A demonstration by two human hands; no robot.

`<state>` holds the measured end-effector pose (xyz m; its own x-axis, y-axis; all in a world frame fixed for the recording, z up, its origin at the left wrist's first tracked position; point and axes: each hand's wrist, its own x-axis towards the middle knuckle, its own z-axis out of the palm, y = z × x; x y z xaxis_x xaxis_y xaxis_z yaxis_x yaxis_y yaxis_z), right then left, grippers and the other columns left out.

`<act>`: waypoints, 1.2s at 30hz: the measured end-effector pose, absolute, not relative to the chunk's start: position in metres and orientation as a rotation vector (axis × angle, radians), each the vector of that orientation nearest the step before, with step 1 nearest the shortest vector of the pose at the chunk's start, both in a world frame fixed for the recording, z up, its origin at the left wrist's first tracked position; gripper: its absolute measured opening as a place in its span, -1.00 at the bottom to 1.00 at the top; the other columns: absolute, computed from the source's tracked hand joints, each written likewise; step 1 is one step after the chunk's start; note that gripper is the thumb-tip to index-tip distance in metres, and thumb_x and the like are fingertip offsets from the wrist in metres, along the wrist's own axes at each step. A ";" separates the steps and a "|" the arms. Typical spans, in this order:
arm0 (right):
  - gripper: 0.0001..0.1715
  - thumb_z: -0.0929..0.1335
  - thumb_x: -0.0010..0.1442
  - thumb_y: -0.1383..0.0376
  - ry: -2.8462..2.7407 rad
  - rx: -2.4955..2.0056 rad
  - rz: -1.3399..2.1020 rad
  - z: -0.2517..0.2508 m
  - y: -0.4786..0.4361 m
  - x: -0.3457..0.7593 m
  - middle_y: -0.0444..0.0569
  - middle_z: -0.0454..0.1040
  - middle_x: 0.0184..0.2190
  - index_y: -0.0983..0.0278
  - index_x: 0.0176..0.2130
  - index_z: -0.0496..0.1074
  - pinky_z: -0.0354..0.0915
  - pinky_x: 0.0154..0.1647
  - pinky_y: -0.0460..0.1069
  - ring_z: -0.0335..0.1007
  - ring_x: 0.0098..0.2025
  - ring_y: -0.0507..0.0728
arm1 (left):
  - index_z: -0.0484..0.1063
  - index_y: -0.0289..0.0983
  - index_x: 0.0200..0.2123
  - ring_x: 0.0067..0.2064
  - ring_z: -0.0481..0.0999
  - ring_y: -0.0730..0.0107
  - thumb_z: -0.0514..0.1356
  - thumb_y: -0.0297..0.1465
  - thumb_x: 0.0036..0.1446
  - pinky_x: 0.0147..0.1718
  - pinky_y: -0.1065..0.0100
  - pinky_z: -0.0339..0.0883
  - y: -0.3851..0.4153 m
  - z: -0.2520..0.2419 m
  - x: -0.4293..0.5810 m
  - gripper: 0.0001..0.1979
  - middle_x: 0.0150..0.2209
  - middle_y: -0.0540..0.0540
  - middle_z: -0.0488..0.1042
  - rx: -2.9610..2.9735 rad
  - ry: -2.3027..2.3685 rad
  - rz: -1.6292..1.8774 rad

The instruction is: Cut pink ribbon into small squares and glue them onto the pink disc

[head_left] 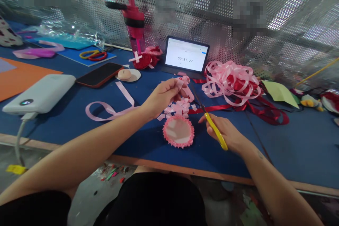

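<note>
My left hand (169, 93) pinches a length of pink ribbon (189, 93), its end curling up by the fingertips. In my right hand (224, 130) are scissors with yellow handles (216, 132); their dark blades point up and away, close to the ribbon. Below the left hand lies a loose pile of cut pink ribbon pieces (180, 107). Nearer to me, flat on the table, rests a round disc (179, 131) with a pale centre and a frilly pink ribbon border. Whether the blades touch the ribbon is hard to tell.
Pink ribbon (230, 81) heaps at right over red ribbon (275, 114). Behind stand a tablet (186, 54) showing a timer and a pink bottle (135, 24). At left lie a phone (100, 74), a white power bank (39, 93), other scissors (94, 55) and a pink strip (106, 113).
</note>
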<state>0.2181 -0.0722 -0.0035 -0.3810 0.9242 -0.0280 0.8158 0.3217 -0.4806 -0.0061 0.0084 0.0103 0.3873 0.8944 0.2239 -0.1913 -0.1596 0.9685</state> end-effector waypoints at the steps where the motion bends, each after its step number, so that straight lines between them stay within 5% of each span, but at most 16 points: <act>1: -0.33 0.08 0.20 -0.17 -2.353 -1.589 0.619 -0.003 -0.072 0.217 0.00 0.41 -0.40 0.28 -0.12 0.33 0.18 -0.38 0.00 0.31 -0.42 0.13 | 0.34 -0.31 -0.36 -0.50 0.34 0.64 0.10 -0.40 0.19 -0.51 0.55 0.18 0.008 0.010 -0.006 -0.89 -0.44 -0.03 0.48 1.408 0.676 1.099; 21: -0.34 0.03 0.16 -0.20 -2.431 -1.661 0.637 0.003 -0.072 0.211 -0.03 0.33 -0.50 0.27 -0.32 0.26 0.04 -0.44 -0.03 0.22 -0.48 0.11 | 0.32 -0.31 -0.46 -0.63 0.23 0.68 0.10 -0.43 0.17 -0.64 0.56 0.04 0.010 0.007 -0.009 -0.84 -0.54 -0.04 0.49 1.510 0.731 0.947; 36: -0.64 0.17 0.24 0.05 -2.296 -1.586 0.773 -0.006 -0.068 0.216 -0.09 0.35 -0.54 0.27 -0.35 0.28 0.06 -0.50 -0.10 0.25 -0.52 0.04 | 0.32 -0.34 -0.47 -0.64 0.20 0.70 0.07 -0.49 0.17 -0.65 0.58 0.02 0.008 0.010 -0.009 -0.84 -0.55 -0.06 0.48 1.502 0.748 0.948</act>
<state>0.2155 -0.0682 -0.0058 -0.3793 0.9204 -0.0951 0.7905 0.2689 -0.5503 -0.0093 0.0082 0.0101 0.4703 0.8691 0.1533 -0.0525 -0.1458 0.9879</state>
